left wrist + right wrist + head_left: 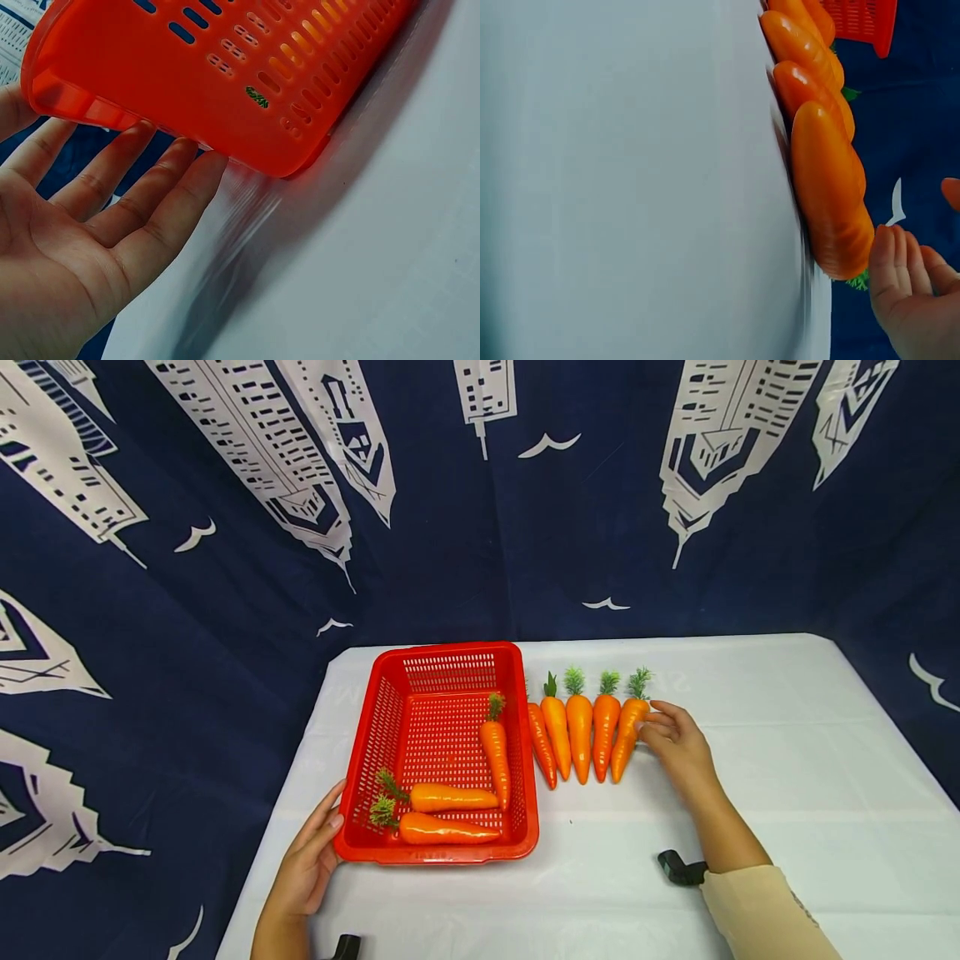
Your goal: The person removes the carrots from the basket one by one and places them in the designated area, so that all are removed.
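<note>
A red plastic basket (pixel 531 760) with slotted walls stands left of centre on the table. My left hand (pixel 306 860) holds its near left corner, fingers at the rim; the left wrist view shows the fingertips (pixel 210 166) against the rim's underside. Inside the basket lie an upright-pointing carrot (pixel 495 760) and two sideways carrots (pixel 450 797), all with green tops. Right of the basket, several carrots lie in a row, tips toward me. My right hand (pixel 681 752) is beside the rightmost carrot (pixel 626 739), thumb and fingers apart, fingertips right at its upper end.
A white cloth (pixel 787 760) covers the table. Dark blue fabric (pixel 450 577) with white building and bird prints hangs behind and at the sides. The basket's right wall stands close against the leftmost loose carrot (pixel 542 747). Black devices (pixel 681 868) show at both wrists.
</note>
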`<state>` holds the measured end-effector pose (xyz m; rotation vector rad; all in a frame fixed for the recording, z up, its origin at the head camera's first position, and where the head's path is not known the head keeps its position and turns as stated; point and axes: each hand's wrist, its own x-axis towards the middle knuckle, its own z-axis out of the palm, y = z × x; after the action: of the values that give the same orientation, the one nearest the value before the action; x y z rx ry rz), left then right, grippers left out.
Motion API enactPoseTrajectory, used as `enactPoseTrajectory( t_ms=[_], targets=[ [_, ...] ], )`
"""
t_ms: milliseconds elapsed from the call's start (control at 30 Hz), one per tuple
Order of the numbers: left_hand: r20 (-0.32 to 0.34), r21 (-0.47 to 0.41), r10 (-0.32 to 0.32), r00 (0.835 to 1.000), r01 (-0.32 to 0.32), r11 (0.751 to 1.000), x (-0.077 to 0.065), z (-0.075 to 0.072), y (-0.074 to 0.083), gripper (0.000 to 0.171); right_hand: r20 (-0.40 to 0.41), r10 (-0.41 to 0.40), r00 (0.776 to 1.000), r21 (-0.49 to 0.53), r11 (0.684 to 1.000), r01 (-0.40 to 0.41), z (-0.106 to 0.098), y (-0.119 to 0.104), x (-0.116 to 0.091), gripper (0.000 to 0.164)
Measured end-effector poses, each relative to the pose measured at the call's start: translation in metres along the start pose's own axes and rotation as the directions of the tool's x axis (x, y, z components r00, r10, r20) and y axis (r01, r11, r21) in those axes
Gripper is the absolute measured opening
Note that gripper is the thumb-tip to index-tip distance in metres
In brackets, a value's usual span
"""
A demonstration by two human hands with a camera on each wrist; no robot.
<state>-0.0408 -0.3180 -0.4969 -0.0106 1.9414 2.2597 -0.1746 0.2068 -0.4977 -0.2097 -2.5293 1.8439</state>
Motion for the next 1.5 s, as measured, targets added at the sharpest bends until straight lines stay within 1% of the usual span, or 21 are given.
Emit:
enactPoseTrajectory(
  t_ms=[100, 200, 300, 433, 567, 700, 933, 1033, 1133, 1267, 1367, 1500],
  targets=[
    [0.001, 0.000, -0.002, 1.000, 0.002, 1.000, 0.000, 0.000, 0.000, 0.054, -0.012, -0.039, 0.999, 0.064, 0.997, 0.039, 0.002, -0.002, -0.002, 0.065],
    [0.000, 0.002, -0.003, 1.000, 0.003, 1.000, 0.000, 0.000, 0.000, 0.054, -0.013, -0.066, 0.998, 0.178, 0.982, 0.067, 0.005, -0.005, -0.004, 0.059],
    [-0.004, 0.006, -0.005, 1.000, 0.005, 1.000, 0.000, 0.000, 0.000, 0.054, 0.000, -0.093, 0.996, 0.304, 0.948, 0.089, 0.007, -0.008, -0.006, 0.050],
    [-0.008, 0.006, -0.005, 1.000, 0.005, 1.000, 0.000, 0.000, 0.000, 0.054, 0.014, -0.133, 0.991, 0.389, 0.914, 0.117, 0.008, -0.012, -0.009, 0.043],
    [-0.004, 0.004, -0.004, 1.000, 0.004, 1.000, 0.000, 0.000, 0.000, 0.054, 0.027, -0.156, 0.987, 0.411, 0.902, 0.131, 0.010, -0.017, -0.013, 0.044],
    [-0.001, 0.002, -0.005, 1.000, 0.005, 1.000, 0.000, 0.000, 0.000, 0.054, 0.054, -0.175, 0.983, 0.418, 0.898, 0.137, 0.012, -0.023, -0.017, 0.044],
    [0.002, 0.004, -0.003, 1.000, 0.003, 1.000, 0.000, 0.000, -0.001, 0.054, 0.100, -0.237, 0.966, 0.445, 0.879, 0.170, 0.015, -0.032, -0.024, 0.044],
    [-0.005, 0.007, -0.007, 1.000, 0.007, 1.000, 0.000, 0.001, 0.000, 0.054, 0.112, -0.252, 0.961, 0.437, 0.881, 0.180, 0.017, -0.035, -0.026, 0.047],
    [-0.009, 0.008, -0.008, 1.000, 0.009, 1.000, 0.000, 0.001, 0.000, 0.054, 0.125, -0.250, 0.960, 0.429, 0.886, 0.175, 0.020, -0.039, -0.028, 0.050],
    [-0.012, 0.010, -0.009, 1.000, 0.010, 1.000, 0.000, 0.001, 0.000, 0.054, 0.145, -0.251, 0.957, 0.404, 0.898, 0.175, 0.022, -0.045, -0.033, 0.049],
    [-0.010, 0.009, -0.013, 1.000, 0.013, 1.000, 0.000, 0.001, 0.000, 0.054, 0.169, -0.276, 0.946, 0.392, 0.900, 0.192, 0.024, -0.049, -0.037, 0.046],
    [-0.006, 0.001, -0.012, 1.000, 0.012, 1.000, 0.000, 0.000, -0.001, 0.054, 0.210, -0.310, 0.927, 0.388, 0.897, 0.212, 0.028, -0.055, -0.041, 0.047]
  ],
)
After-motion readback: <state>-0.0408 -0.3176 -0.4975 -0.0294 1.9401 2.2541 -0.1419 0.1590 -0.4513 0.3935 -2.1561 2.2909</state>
